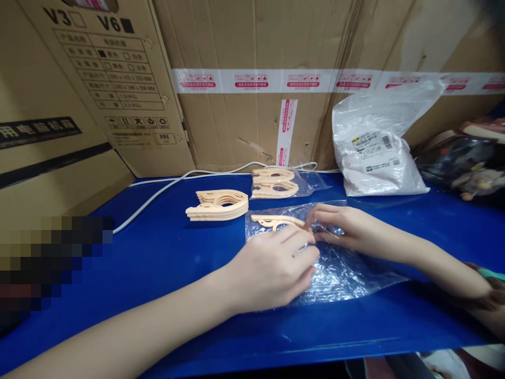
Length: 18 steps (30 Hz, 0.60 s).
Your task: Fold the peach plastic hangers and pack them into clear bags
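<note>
A clear plastic bag (339, 279) lies flat on the blue tabletop, with cream folding hangers (276, 219) inside its left part. My left hand (272, 263) rests over the bag and hides much of these hangers; its fingers are curled onto the plastic. From the right, my right hand (335, 223) pinches the bag near the hangers' right end, its fingertips close to those of my left hand. Just left of the bag sits a loose stack of hangers (219, 212). Behind it, a filled bag of hangers (276, 189) lies with its plastic end pointing right.
Cardboard boxes (252, 47) stand along the back and left of the blue table (165, 295). A white cable (158, 198) runs across the rear. At back right are a labelled white plastic package (371, 173) and a dark plastic bag (445, 152) with a plush toy.
</note>
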{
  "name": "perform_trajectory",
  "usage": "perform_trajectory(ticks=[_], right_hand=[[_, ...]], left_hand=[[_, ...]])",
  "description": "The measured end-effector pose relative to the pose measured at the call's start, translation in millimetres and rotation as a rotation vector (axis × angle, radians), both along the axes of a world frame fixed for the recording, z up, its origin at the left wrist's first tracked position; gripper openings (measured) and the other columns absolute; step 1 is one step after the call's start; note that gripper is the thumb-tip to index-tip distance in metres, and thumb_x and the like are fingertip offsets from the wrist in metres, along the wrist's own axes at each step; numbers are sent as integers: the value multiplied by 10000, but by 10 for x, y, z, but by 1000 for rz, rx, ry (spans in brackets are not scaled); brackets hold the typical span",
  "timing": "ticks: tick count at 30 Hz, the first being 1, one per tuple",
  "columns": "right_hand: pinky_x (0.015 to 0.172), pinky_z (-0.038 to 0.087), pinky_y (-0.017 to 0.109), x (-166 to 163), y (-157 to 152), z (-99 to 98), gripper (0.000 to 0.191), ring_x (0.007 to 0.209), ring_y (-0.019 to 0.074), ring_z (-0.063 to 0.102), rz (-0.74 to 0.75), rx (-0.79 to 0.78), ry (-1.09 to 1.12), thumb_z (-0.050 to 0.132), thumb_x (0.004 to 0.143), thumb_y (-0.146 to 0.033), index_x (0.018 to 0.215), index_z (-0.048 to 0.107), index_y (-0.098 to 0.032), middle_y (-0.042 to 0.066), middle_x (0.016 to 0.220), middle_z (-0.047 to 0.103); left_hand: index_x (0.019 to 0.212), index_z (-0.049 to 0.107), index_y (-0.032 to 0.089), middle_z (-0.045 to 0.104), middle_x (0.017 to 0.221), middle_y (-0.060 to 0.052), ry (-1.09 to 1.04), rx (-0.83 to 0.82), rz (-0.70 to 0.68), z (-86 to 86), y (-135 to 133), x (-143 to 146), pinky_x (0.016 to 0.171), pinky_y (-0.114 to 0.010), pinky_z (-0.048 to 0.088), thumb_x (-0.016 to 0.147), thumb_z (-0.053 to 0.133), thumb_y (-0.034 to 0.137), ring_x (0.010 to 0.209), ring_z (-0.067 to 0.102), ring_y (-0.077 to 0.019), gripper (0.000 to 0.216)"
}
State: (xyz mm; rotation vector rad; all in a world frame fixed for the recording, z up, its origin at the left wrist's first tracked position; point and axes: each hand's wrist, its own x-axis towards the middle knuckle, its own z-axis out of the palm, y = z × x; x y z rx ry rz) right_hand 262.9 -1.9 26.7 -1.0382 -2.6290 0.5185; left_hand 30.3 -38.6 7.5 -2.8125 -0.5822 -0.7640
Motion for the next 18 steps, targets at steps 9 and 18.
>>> perform_trajectory(ticks=[9, 18], right_hand=[[821, 474, 351, 24, -9, 33, 313, 975, 220, 617, -26, 12, -44, 475, 944, -434, 1118, 626, -223, 68, 1112, 628], [838, 475, 362, 36, -24, 77, 353, 988, 235, 621, -31, -19, -53, 463, 943, -473, 1144, 623, -230, 77, 1137, 630]], left_hand=[[1434, 365, 139, 262, 1546, -197, 166, -393, 566, 368, 787, -592, 1118, -572, 226, 801, 482, 709, 1444, 164, -373, 859], [1479, 325, 240, 444, 1476, -100, 273, -765, 706, 502, 1041, -1360, 1064, -399, 367, 646, 636, 707, 1294, 477, -314, 1004]])
